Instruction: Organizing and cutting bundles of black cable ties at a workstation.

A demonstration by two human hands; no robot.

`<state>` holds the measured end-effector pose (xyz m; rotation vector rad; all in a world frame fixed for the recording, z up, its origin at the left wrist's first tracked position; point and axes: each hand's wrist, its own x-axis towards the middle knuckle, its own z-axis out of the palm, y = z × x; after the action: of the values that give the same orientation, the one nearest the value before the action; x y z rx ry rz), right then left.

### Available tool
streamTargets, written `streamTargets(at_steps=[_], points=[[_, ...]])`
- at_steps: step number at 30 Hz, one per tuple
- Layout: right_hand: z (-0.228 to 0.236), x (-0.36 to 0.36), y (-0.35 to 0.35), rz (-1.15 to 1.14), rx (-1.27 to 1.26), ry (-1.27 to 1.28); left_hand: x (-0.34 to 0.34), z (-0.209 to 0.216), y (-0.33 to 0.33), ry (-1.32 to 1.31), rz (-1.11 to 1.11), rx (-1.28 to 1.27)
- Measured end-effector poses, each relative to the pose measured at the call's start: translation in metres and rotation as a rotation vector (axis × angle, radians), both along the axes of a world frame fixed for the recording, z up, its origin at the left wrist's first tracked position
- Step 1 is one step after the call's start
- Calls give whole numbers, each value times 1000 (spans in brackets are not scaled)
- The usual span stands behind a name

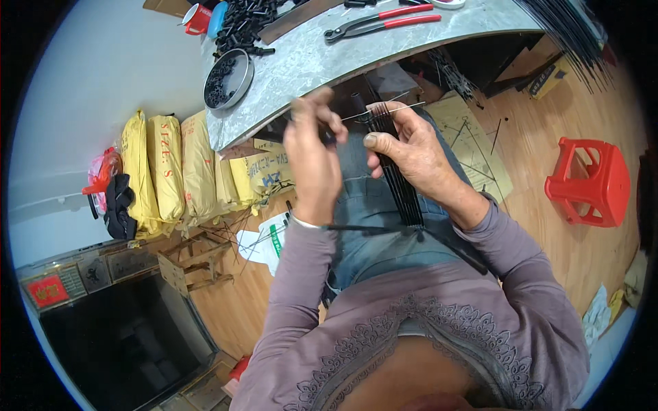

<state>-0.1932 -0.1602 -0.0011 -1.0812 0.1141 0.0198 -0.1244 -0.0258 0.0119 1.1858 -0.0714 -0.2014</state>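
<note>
One grey worktable [295,75]: spans the upper part of the view, its curved edge just beyond the two hands; loose parts and tools lie on it.
Denim-clad lap [367,198]: lies below the work, between the forearms.
Bundle of black rods [399,181]: the piece being worked, seen over the lap and slanting, its upper ends in the right hand and its lower ends toward the person's waist.
Right hand [418,154]: closed on the upper part of the bundle, thumb on the near face, fingers behind, the rods fanned slightly side by side.
Left hand [312,154]: raised to the left of the bundle, fingers curled, blurred; whether it grips the wire cannot be told, nor can the dark shape at its fingers be named.
Red-handled pincers [409,20]: lie on the worktable, apart from both hands.
Round metal dish [241,75]: stands at the worktable's left corner, with small black parts [219,85] inside.
Thin wire [411,106]: crosses the rod tips and projects on both sides. The step in hand appears to be threading or binding these tips; the next move seems to call for a steady right-hand hold, tips aligned, while the left hand governs the wire's near end.
</note>
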Motion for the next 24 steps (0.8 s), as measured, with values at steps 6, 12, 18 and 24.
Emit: streamTargets(at_steps=[6,12,18,24], points=[[2,2,5,35,-65,-24,40,23,-6,133,-429,-239],[4,-1,3,3,-43,28,43,22,-1,81,-548,43],[-1,1,0,53,3,36,42,16,1,43,-493,17],[-9,3,0,35,14,35,36,18,-2,-73,-421,143]])
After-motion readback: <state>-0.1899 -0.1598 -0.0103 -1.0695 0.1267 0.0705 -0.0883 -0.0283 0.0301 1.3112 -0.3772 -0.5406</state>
